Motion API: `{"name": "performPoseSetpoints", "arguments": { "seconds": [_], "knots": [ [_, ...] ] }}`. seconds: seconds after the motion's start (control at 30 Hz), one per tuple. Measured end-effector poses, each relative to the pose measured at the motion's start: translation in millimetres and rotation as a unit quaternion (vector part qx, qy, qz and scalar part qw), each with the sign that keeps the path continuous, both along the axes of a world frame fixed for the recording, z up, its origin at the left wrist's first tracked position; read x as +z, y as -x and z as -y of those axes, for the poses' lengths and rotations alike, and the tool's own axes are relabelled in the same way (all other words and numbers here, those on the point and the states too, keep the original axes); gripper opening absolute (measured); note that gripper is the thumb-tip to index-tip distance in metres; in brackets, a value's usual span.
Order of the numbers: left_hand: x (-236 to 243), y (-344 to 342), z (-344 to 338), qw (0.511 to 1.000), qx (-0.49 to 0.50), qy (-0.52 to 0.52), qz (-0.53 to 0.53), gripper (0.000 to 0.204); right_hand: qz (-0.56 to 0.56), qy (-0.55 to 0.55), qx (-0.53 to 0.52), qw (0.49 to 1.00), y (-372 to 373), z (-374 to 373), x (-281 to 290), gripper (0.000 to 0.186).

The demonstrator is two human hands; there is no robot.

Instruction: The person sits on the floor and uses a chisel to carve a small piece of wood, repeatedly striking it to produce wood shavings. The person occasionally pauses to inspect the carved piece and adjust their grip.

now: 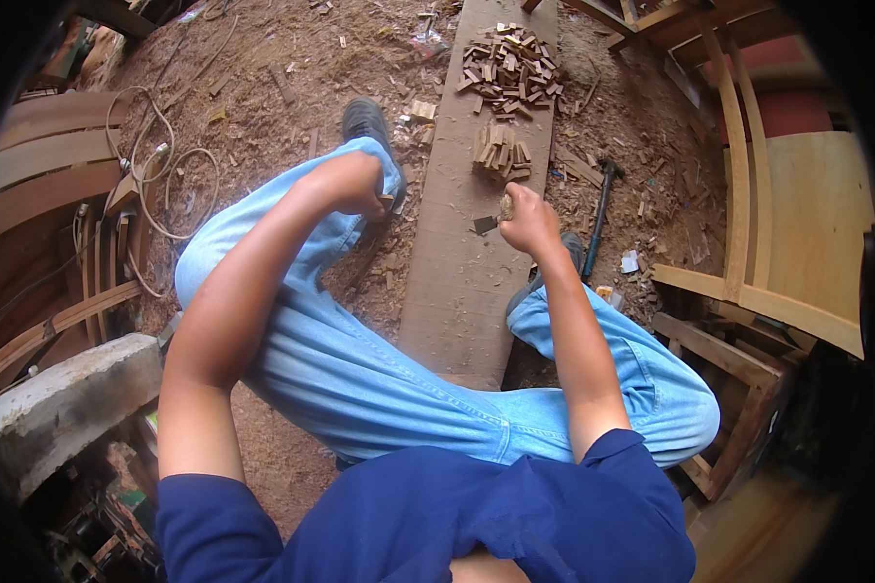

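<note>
My left hand [353,185] is closed over my left knee, with a small wooden block [386,201] poking out from its fingers. My right hand [531,223] hovers over a long wooden plank [452,291] and grips a tan, rounded piece [507,206], mostly hidden by the fingers. Just left of that fist is a dark flat square [484,225]; whether it joins the tan piece or lies on the plank I cannot tell. Ahead of my right hand sits a small cluster of wooden blocks [501,153], and a larger heap of blocks [510,73] lies farther up the plank.
A hammer [598,219] with a dark handle lies right of the plank. Wood shavings [262,87] cover the floor. Looped cable [170,160] and curved boards [53,146] are at left, above a concrete block [78,398]. Wooden frames [739,185] stand at right.
</note>
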State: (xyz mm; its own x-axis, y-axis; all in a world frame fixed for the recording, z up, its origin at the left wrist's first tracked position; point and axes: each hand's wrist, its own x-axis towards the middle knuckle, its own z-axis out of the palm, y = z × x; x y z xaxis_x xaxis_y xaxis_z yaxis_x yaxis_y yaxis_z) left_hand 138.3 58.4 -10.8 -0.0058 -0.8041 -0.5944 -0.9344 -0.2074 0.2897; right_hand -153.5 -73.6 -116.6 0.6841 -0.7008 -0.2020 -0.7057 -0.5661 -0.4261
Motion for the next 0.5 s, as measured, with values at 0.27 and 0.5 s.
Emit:
{"name": "performPoseSetpoints", "arguments": {
  "seconds": [0.27, 0.5],
  "knots": [
    [-3, 0, -2, 1.000, 0.003, -0.004, 0.007, 0.036, 0.040, 0.011, 0.048, 0.998, -10, -2, 7, 0.048],
    [-2, -2, -4, 1.000, 0.005, -0.013, 0.014, 0.035, 0.025, -0.009, 0.003, 1.000, 7, -11, -34, 0.049]
  ]
}}
